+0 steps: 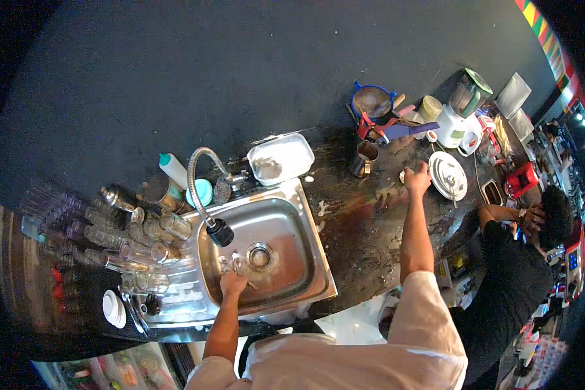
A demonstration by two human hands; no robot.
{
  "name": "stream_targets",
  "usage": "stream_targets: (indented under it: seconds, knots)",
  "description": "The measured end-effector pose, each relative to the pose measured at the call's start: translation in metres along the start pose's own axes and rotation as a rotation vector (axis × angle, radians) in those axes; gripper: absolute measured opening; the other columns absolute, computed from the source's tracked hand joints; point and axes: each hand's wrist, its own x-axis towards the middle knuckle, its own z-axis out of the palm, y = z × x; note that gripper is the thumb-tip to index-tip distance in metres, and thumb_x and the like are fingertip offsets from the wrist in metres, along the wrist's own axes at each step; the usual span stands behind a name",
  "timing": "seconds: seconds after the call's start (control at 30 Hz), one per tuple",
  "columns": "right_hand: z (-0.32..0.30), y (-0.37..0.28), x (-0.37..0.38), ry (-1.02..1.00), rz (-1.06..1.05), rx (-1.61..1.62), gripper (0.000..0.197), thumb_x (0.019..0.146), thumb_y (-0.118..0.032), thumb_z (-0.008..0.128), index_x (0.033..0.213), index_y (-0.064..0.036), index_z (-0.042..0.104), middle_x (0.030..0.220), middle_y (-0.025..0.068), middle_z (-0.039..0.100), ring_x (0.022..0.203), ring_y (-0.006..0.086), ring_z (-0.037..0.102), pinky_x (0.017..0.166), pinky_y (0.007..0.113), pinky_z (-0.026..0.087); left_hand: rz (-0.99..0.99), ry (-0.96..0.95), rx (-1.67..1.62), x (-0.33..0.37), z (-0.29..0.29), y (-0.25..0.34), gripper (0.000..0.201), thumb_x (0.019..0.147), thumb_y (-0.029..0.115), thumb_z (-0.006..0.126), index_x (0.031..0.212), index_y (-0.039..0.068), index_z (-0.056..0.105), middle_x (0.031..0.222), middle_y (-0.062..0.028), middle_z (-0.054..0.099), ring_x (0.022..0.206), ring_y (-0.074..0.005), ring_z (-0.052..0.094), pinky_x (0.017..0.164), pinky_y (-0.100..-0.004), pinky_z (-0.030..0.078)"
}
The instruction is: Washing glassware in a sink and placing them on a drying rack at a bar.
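My left hand (234,285) is inside the steel sink (286,218), near its front left. Its fingers are closed round what looks like a clear drinking glass (237,263), beside the drain (260,257). My right arm stretches far out over the dark counter. There my right hand (418,178) is closed, its fingertips at a small pale thing (402,177) too small to make out. Just right of that hand lies a stack of white plates (448,175). Over the sink hangs a flexible metal faucet (198,175) with a black spray head (220,232).
Several glasses (153,253) crowd the drainboard and counter on the left. Behind the sink stands a white plastic tub (281,158). A metal pitcher (364,158), a blue-rimmed strainer (372,102) and a blender (463,107) stand farther right. Another person (510,279) in black is close by there.
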Motion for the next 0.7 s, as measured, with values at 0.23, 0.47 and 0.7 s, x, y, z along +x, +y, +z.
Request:
stream_targets:
  seconds: [0.23, 0.47, 0.7]
  knots:
    - [0.016, 0.034, 0.027, -0.061, -0.290, -0.016, 0.038, 0.072, -0.022, 0.061, 0.102, 0.0006, 0.053, 0.083, 0.0204, 0.060, 0.078, 0.0354, 0.058, 0.068, 0.040, 0.045, -0.001, 0.048, 0.114, -0.019, -0.032, 0.004, 0.050, 0.064, 0.042, 0.060, 0.087, -0.003, 0.059, 0.089, -0.0229, 0.060, 0.087, -0.0338, 0.058, 0.077, -0.0401, 0.046]
    - [-0.022, 0.022, -0.064, -0.100, -0.351, 0.184, 0.013, 0.070, -0.011, 0.059, 0.079, -0.0050, 0.053, 0.070, 0.0169, 0.057, 0.067, 0.0334, 0.057, 0.058, 0.038, 0.043, 0.295, 0.059, 0.008, -0.039, -0.042, 0.052, 0.033, 0.065, 0.032, 0.060, 0.085, 0.006, 0.062, 0.085, -0.0148, 0.062, 0.080, -0.0314, 0.060, 0.072, -0.0398, 0.047]
    - [-0.098, -0.038, -0.193, -0.344, -0.447, 0.338, 0.016, 0.064, 0.003, 0.054, 0.079, -0.0014, 0.051, 0.076, 0.0193, 0.057, 0.074, 0.0368, 0.056, 0.062, 0.040, 0.045, 0.996, 0.031, -0.676, -0.050, -0.005, 0.126, 0.048, 0.057, 0.024, 0.073, 0.097, 0.006, 0.055, 0.098, -0.0155, 0.056, 0.093, -0.0305, 0.053, 0.080, -0.0373, 0.043]
